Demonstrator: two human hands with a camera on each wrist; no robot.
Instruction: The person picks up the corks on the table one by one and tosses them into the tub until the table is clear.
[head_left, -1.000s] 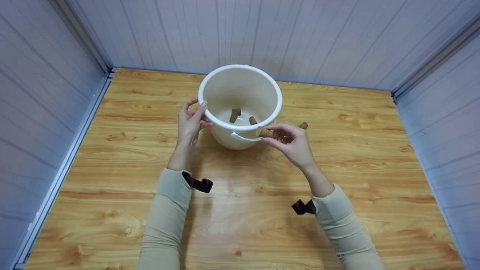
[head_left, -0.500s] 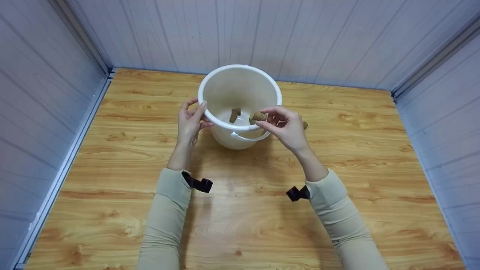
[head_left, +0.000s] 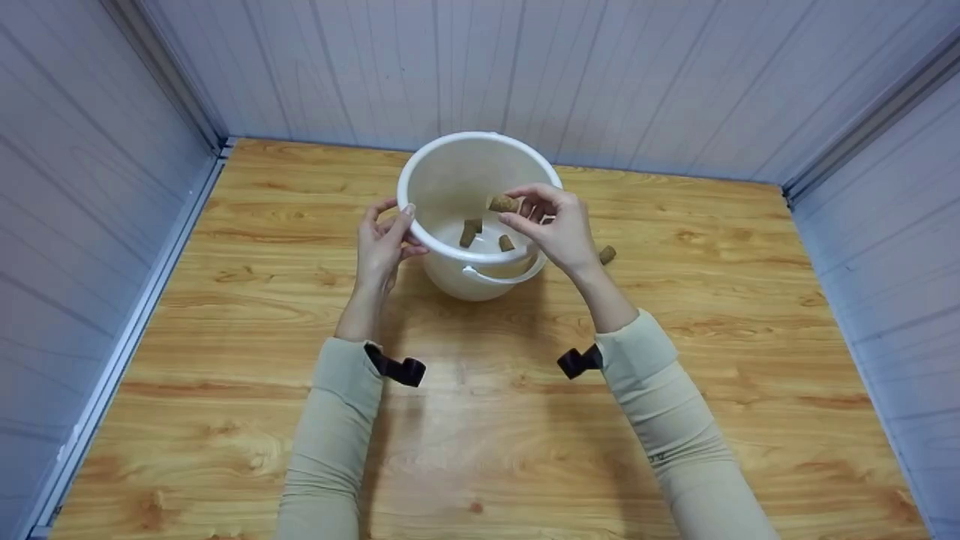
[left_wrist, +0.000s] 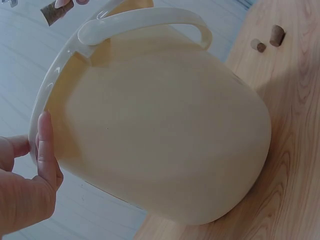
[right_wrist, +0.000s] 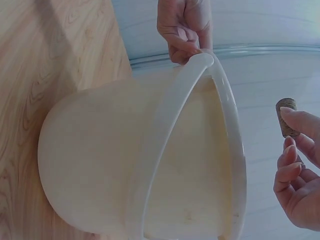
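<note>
A white bucket (head_left: pixel 480 277) stands on the wood-patterned surface, its handle hanging down at the front. My left hand (head_left: pixel 381 244) grips the bucket's left rim between thumb and fingers. Over the bucket's mouth, my right hand (head_left: pixel 559 225) pinches a cork (head_left: pixel 502 203) between thumb and fingertips. A brown bit, perhaps another cork (right_wrist: pixel 300 162), shows among its curled fingers in the right wrist view. Inside on the bottom lie a leaning pair of corks (head_left: pixel 468 235) and a separate cork (head_left: pixel 506 243).
Right of the bucket a loose cork (head_left: pixel 607 255) lies on the surface. Two corks appear there in the left wrist view, a larger cork (left_wrist: pixel 277 36) and a smaller cork (left_wrist: pixel 258 45). Pale panelled walls (head_left: pixel 480 67) enclose the back and both sides.
My right hand has carried the pinched cork from the bucket's front right rim up and leftward to over its mouth. The left hand has kept its grip on the rim.
</note>
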